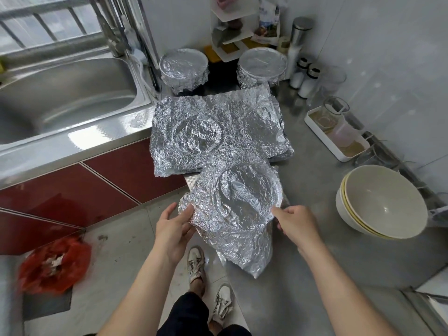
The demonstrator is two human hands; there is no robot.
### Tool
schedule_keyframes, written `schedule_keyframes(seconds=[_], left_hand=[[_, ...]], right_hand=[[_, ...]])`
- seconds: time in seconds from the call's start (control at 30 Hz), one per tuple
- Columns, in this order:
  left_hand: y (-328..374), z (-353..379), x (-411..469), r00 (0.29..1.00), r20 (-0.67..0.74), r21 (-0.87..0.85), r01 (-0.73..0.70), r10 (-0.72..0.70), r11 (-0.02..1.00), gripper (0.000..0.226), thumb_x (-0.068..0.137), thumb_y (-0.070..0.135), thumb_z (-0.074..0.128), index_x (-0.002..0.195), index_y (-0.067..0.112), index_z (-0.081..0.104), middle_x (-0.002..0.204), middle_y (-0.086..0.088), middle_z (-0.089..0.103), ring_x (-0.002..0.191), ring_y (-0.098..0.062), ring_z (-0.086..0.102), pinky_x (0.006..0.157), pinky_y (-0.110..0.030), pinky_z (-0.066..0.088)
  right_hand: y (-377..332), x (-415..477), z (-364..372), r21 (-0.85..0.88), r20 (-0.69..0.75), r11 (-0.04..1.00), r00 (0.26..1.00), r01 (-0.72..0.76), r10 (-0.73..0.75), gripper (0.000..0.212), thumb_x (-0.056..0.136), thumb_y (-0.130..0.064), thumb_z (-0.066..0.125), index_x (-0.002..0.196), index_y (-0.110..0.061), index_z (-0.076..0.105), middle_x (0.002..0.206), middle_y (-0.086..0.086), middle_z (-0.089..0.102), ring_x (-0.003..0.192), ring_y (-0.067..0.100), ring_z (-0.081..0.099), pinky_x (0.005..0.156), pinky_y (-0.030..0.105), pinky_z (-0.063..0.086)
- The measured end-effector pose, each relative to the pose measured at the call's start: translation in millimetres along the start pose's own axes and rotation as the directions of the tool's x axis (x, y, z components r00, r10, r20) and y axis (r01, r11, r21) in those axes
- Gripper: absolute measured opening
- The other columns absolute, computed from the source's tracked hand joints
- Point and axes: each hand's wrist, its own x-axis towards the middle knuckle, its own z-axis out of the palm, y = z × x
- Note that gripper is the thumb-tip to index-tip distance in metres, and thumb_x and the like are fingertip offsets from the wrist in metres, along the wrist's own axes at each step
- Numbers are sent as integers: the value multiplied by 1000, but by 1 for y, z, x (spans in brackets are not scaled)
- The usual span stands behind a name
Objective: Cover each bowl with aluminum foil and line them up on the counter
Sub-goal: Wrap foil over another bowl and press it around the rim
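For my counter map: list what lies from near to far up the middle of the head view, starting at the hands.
Left hand and right hand holding the near foil sheet → spread foil sheets → left foil-covered bowl beside right foil-covered bowl → white corner shelf.

foil-covered bowls (183,66) (261,65) at back | crumpled foil sheets (218,127) mid-counter | bare bowls (383,202) stacked right

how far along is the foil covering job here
Done: two foil-covered bowls stand at the back of the counter. In hand: left hand and right hand hold a foil sheet with a round imprint. Left: the stacked bowls on the right are bare, and a foil pile lies mid-counter.
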Motion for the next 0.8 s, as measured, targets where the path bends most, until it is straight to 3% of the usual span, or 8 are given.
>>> schedule_keyframes(seconds=[0.13,0.23,0.33,0.43,0.63,0.8], left_hand=[[-1,-4,6,985,-16,142,-167,171,976,57,86,7,73,134,29,49,88,-6,62,66,-10,57,64,-26,51],[-5,-6,4,952,9,226,-300,306,927,56,86,8,73,130,33,50,73,-6,51,70,-12,60,60,-23,51],[-9,-11,7,940,23,266,-334,340,904,55,83,10,76,129,31,54,79,-10,46,75,-20,55,62,-28,48],[-11,-14,6,951,39,241,-306,306,921,51,80,11,79,122,29,57,79,-11,48,75,-17,61,65,-30,47],[-8,-31,12,992,45,69,-124,121,990,34,82,1,73,113,12,62,83,-9,64,68,-11,61,52,-18,41],[-13,-42,18,977,205,-91,72,-52,993,17,83,7,69,98,9,61,93,-7,67,72,-15,58,71,-24,55]], right_hand=[[-6,-1,-1,-104,-26,993,998,50,-53,34,79,-27,61,52,-8,59,49,5,41,49,20,38,50,28,28],[-10,0,-5,-127,-23,989,997,75,-79,32,80,-26,62,52,-16,55,48,5,37,49,21,35,49,29,26],[-12,1,-8,-153,-28,984,995,91,-96,39,81,-24,63,49,-16,42,46,1,30,48,21,29,48,30,24],[-14,2,-10,-177,-53,980,993,94,-105,47,79,-20,63,47,-17,28,42,-4,17,48,18,20,47,31,17],[-15,4,-12,-186,-58,979,994,79,-92,49,79,-20,63,46,-17,27,39,-5,16,47,18,21,47,30,18],[-16,4,-13,-212,-64,975,994,72,-87,42,79,-21,61,49,-17,33,43,-3,24,46,20,26,47,30,22]])
